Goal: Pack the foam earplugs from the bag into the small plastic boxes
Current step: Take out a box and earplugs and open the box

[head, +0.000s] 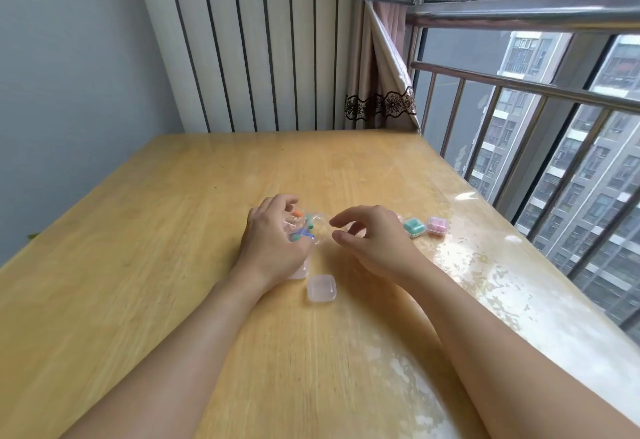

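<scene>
My left hand point(273, 234) grips a clear plastic bag point(306, 227) of coloured foam earplugs on the wooden table point(138, 231). Orange, green and blue plugs show through the bag. My right hand point(370, 234) hovers just right of the bag's mouth, fingers loosely curled, holding nothing that I can see. A small closed clear box point(321, 288) lies near my left wrist. Another clear box point(298, 272) is partly hidden under my left hand. Right of my right hand stand a box with green earplugs point(414, 227) and a box with pink earplugs point(437, 225).
The table's right edge runs along a metal railing point(519, 92) and window. A striped panel point(259, 40) and a curtain point(377, 85) stand behind the far edge. A grey wall point(69, 58) is at the left.
</scene>
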A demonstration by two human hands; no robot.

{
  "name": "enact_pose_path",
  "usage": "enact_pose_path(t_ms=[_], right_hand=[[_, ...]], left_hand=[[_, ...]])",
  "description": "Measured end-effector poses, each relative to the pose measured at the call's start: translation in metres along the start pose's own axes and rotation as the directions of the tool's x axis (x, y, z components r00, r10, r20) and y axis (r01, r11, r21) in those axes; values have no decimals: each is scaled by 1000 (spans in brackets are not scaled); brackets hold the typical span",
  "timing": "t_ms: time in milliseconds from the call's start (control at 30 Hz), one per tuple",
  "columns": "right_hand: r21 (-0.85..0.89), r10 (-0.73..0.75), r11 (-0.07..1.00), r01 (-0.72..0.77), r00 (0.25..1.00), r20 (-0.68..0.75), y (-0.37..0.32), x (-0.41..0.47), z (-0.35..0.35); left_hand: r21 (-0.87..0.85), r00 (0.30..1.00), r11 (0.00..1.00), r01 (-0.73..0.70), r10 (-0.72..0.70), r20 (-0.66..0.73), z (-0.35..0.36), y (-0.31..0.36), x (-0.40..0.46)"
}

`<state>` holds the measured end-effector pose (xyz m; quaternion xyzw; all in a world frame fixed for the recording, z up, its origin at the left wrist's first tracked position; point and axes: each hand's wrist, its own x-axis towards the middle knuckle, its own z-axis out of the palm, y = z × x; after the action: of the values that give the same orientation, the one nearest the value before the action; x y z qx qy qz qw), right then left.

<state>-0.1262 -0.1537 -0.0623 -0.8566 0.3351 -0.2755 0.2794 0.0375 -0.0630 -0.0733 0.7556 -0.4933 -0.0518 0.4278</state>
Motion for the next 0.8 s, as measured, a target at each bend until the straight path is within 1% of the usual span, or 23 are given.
enact_pose_path(t_ms=[33,67,133,200,233,267,300,367,433,500,533,600,667,700,800], right_hand=[[38,16,999,-14,999,-39,2,1,0],[73,29,997,-23,996,-86,3,2,-1],[122,60,992,-40,983,-171,5,3,-1],[142,80,988,-56,982,-171,5,4,1],[164,91,984,-68,986,-137,4,4,3],[195,98,978,-78,991,-94,2,5,8],[210,98,974,-82,993,-66,2,6,13],[174,89,982,-71,992,-94,4,10,22],[152,98,985,-77,987,-131,5,14,26],[129,92,989,-75,986,-138,4,14,27],[101,76,993,-61,985,-154,4,14,26],[61,56,997,-45,979,-198,3,12,22],[53,59,997,-49,974,-219,3,11,20],[39,61,998,-54,975,-215,3,10,19],[-21,39,999,-45,979,-201,1,5,20]], left_hand=[[-77,998,997,24,-29,-62,-2,-1,2],[-147,988,987,72,-91,-126,-6,-3,5],[-211,949,954,211,-252,-189,-12,-10,12],[-265,900,894,362,-410,-152,-16,-19,17],[-305,880,858,414,-463,-109,-16,-22,20],[-324,872,837,440,-485,-67,-17,-23,21],[-304,881,844,441,-472,-32,-17,-24,22],[-154,913,902,403,-407,8,-13,-26,23],[-36,937,936,349,-350,-9,-10,-31,22],[-37,952,952,303,-305,-34,-8,-37,22],[-71,954,954,291,-294,-51,-7,-38,22],[-205,941,937,284,-313,-125,-8,-38,23],[-366,905,890,271,-365,-220,-12,-38,24],[-442,898,864,240,-371,-237,-14,-38,25],[-641,935,759,118,-301,-185,-16,-31,24]])
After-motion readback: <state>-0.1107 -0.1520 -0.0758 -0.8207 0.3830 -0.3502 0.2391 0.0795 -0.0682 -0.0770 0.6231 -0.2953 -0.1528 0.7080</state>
